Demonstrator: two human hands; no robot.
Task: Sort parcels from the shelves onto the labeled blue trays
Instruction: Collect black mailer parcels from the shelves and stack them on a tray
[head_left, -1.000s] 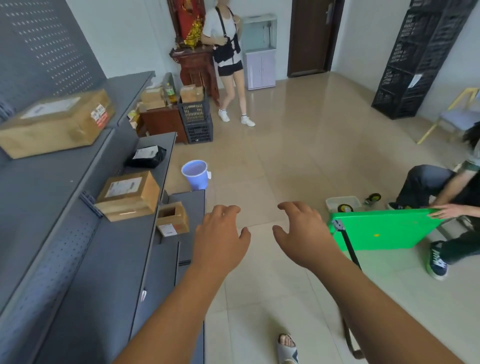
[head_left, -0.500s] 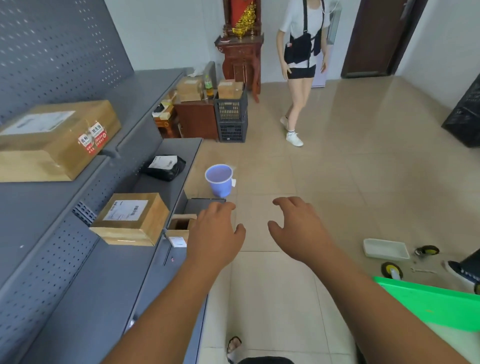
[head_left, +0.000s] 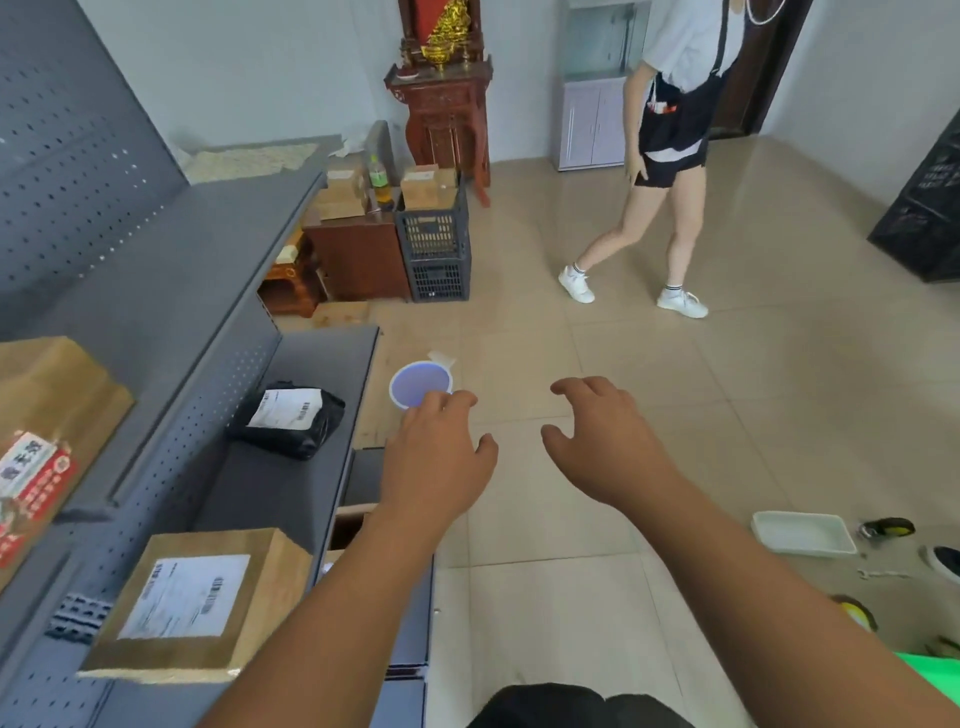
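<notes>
Hands are reaching forward empty, both with fingers spread and loosely curled, gripping nothing. The left hand (head_left: 436, 462) is hovering palm down just past the outer edge of the grey shelving (head_left: 171, 291), its fingertips overlapping the near rim of a lavender bucket (head_left: 421, 385) that is standing on the tiled floor (head_left: 649, 364) beside the shelving. The right hand (head_left: 605, 441) is hanging over bare floor, well out from the shelving and apart from the left hand.

Parcels are lying on the shelving. A black poly-bag parcel (head_left: 288, 418) with a white label is resting on the lower shelf, nearer the far end. A cardboard box (head_left: 195, 605) with a white shipping label is sitting on the same level, closer to the camera, under the left forearm's line. A larger brown box (head_left: 49, 431) bearing red and white stickers is occupying the shelf above it, cut off by the frame's left edge. A small open carton (head_left: 350, 525) is showing partly behind the left wrist at the shelving's edge.

Beyond the far end of the shelving a black crate (head_left: 435, 249) is standing by a dark wooden cabinet (head_left: 358, 254). A person (head_left: 670, 156) in white trainers is standing on the floor farther off. A white tray (head_left: 802, 532) is lying on the floor to the right, well away from the shelving. Blue trays are nowhere identifiable here.
</notes>
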